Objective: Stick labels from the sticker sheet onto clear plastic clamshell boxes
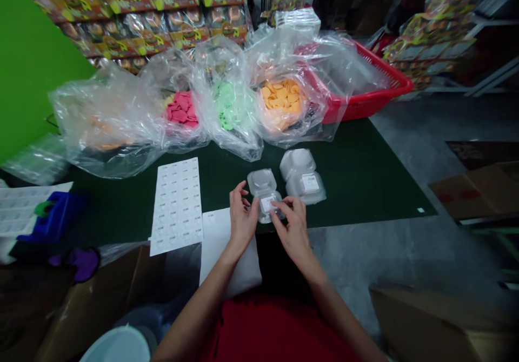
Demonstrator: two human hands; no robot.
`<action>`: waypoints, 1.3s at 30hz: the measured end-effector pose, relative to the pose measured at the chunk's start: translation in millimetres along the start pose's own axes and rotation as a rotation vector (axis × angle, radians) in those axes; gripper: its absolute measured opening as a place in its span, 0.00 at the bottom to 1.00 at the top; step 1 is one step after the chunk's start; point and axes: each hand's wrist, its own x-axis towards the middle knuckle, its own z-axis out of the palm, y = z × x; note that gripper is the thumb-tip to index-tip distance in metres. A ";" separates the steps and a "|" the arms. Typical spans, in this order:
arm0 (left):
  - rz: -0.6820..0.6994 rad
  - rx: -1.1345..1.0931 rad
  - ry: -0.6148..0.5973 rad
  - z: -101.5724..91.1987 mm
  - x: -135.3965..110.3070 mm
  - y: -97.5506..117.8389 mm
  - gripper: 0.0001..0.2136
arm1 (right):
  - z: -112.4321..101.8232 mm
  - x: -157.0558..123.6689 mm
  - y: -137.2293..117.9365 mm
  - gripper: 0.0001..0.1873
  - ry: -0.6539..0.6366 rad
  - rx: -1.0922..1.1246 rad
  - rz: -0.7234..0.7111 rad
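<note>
A small clear plastic clamshell box [263,180] stands opened on the dark green table, with a white printed sticker [267,204] on its nearer half. My left hand [242,213] is at the box's left side, its thumb by the rim and its fingers curved and apart. From the right, my right hand [292,222] reaches over the near half, thumb and forefinger at the edge of the sticker. Just beyond it sits a stack of opened clamshell boxes [298,161], the top one bearing a similar sticker. A sheet of printed stickers [178,202] lies left of my hands.
White backing paper [227,254] hangs over the table's front edge. Plastic bags at the back hold pink pieces [182,108], green pieces [227,102] and orange discs [281,97]. A red basket [357,105] stands right of them. Blue tape dispenser [48,216] at left.
</note>
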 end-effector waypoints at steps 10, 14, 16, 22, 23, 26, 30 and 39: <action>-0.002 0.023 -0.061 -44.1 -26.2 -12.6 0.13 | 38.7 6.1 -7.9 0.44 0.027 0.097 0.117; 0.019 0.008 -0.075 -42.9 -26.4 -13.3 0.11 | 26.8 6.1 -14.5 0.41 0.065 0.206 0.109; 0.048 -0.002 -0.082 -41.7 -24.5 -12.9 0.10 | 12.7 6.0 -25.9 0.38 0.095 0.238 0.080; 0.089 -0.006 -0.084 -45.1 -18.8 -12.9 0.09 | -46.2 28.3 -27.4 0.32 0.303 -0.017 -0.033; 0.087 -0.004 -0.084 -45.9 -18.4 -12.2 0.09 | -52.9 36.6 -17.2 0.32 0.310 -0.094 -0.027; 0.089 0.010 -0.086 -49.9 -18.4 -9.4 0.09 | -62.7 59.6 18.6 0.30 0.164 -0.223 0.007; 0.085 0.060 -0.032 -69.6 -20.6 -14.0 0.10 | -66.1 60.5 28.0 0.27 0.028 -0.250 0.024; 0.118 0.388 -0.117 -119.2 -48.4 -77.8 0.20 | -19.0 -45.1 -15.4 0.17 -0.470 0.454 0.469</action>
